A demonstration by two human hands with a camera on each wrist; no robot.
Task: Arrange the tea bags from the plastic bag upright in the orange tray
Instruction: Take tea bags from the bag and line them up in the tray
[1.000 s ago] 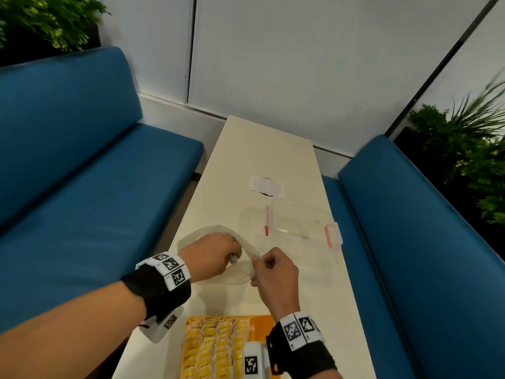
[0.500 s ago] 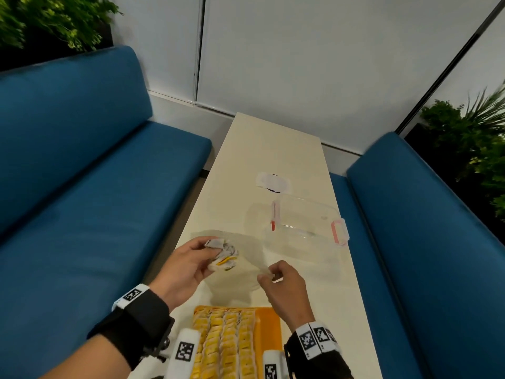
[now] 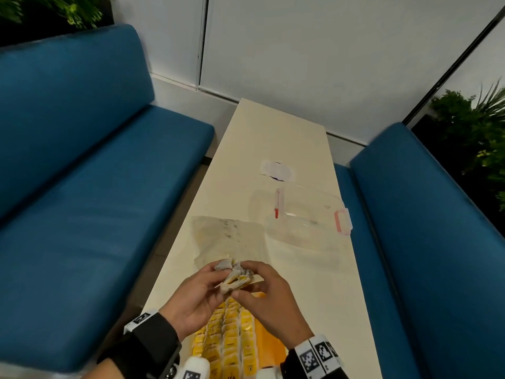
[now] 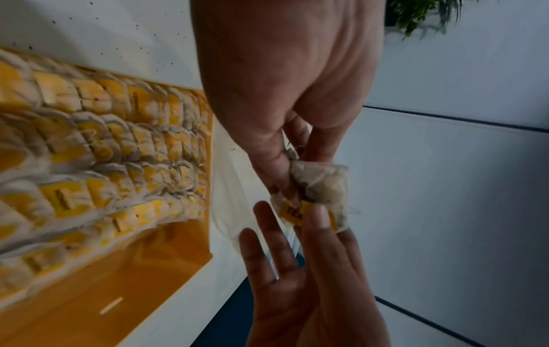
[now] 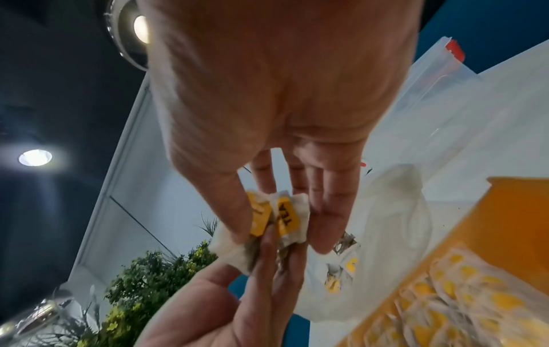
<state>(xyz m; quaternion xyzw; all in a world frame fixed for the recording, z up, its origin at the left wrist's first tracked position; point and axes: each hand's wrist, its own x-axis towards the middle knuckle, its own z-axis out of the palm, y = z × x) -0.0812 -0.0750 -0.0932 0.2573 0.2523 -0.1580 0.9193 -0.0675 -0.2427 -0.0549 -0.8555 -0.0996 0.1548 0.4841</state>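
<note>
Above the far end of the orange tray (image 3: 270, 343): a small clump of tea bags (image 3: 232, 274), crumpled, white paper with yellow tags, one tag reading "TEA". Held between both hands, clear of the table (image 3: 314, 283).

Left hand (image 3: 191, 296): fingers and thumb curled round the clump's left side, holding it.

Right hand (image 3: 269, 294): thumb and fingertips pinching the clump's right side; in the right wrist view the thumb presses a yellow tag against the fingers.

Orange tray: lies at the near end of the table, directly below the hands. Its left part is packed with rows of tea bags (image 3: 229, 337) standing upright, yellow tags showing; a strip along its right side is bare orange floor.

Plastic bag (image 3: 229, 236): just beyond the tray, flat on the table, translucent, dusted with dark specks. In the right wrist view a few tea bags (image 5: 341, 270) show inside it near its mouth.

Clear lidded container (image 3: 303, 214): beyond the tray and to its right, past the bag, with red clips at its ends.

White patch with a dark mark (image 3: 277, 170): farther from the tray than the container.

Blue benches (image 3: 95, 187): one along each long side of the table, left and right of the tray.
</note>
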